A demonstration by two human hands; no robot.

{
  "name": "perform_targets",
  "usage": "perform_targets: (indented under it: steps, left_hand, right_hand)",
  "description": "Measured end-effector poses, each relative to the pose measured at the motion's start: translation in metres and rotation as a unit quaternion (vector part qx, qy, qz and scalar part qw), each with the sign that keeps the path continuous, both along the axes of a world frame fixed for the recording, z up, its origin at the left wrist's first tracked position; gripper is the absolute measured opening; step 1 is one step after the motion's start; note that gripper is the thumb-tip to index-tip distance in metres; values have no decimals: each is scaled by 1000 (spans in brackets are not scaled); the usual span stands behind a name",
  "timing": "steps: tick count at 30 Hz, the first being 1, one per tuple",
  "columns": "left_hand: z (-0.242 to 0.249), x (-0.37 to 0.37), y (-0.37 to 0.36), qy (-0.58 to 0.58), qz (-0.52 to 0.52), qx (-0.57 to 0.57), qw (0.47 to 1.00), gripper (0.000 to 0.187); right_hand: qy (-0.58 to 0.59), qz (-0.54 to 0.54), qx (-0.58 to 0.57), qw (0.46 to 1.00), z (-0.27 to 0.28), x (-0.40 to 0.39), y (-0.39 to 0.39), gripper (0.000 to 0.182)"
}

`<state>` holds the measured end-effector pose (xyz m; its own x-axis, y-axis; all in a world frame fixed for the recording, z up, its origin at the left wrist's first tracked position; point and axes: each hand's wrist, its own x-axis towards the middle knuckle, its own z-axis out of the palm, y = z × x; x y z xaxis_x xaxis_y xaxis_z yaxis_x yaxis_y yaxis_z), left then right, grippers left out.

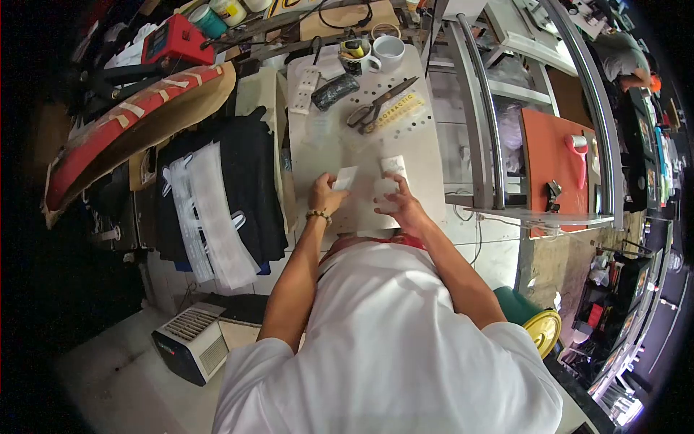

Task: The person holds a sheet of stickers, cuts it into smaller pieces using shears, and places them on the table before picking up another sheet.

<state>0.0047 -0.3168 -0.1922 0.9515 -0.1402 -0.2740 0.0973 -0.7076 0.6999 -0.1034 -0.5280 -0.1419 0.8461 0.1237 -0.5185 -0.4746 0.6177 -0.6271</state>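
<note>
Pinched between the thumb and fingers of my left hand (pixel 327 194) is a small white slip (pixel 345 178). My right hand (pixel 403 207) hovers over the near part of the worktable (pixel 311 155), its fingers bent and spread apart. Just beyond those fingertips lies a small white stack of slips (pixel 392 166), partly covered by the hand. Farther back, dark-bladed scissors (pixel 376 110) rest beside a clear sheet with yellow lettering (pixel 401 112). A black wrapped bundle (pixel 335 92) sits to their left.
At the table's back are a white power strip (pixel 303 90) and a white mug (pixel 389 52). Dark cloth (pixel 256 159) topped by printed film strips (pixel 220 217) lies left, near a red heat press (pixel 170 40). Metal rails (pixel 483 108) stand right; another person (pixel 625 61) is beyond.
</note>
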Motion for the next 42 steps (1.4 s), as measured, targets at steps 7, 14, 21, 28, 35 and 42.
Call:
perform_targets:
  steps: [7, 14, 21, 28, 35, 42]
  left_hand:
    - [49, -11, 20, 181, 33, -322, 929, 43]
    - [89, -23, 17, 226, 43, -409, 883, 43]
    - [105, -28, 7, 151, 32, -364, 919, 28]
    - [96, -27, 11, 62, 68, -279, 956, 19]
    - [139, -29, -3, -76, 107, -247, 960, 20]
    - [140, -38, -26, -162, -123, -150, 968, 26]
  right_hand:
    - [44, 24, 77, 996, 1, -7, 11, 51]
    - [31, 5, 122, 992, 3, 12, 23, 43]
    - [27, -37, 201, 978, 50, 24, 35, 47]
    - [-56, -52, 74, 994, 46, 26, 36, 44]
    - [-102, -74, -23, 992, 40, 26, 37, 27]
    - [-171, -96, -53, 979, 41, 27, 41, 22]
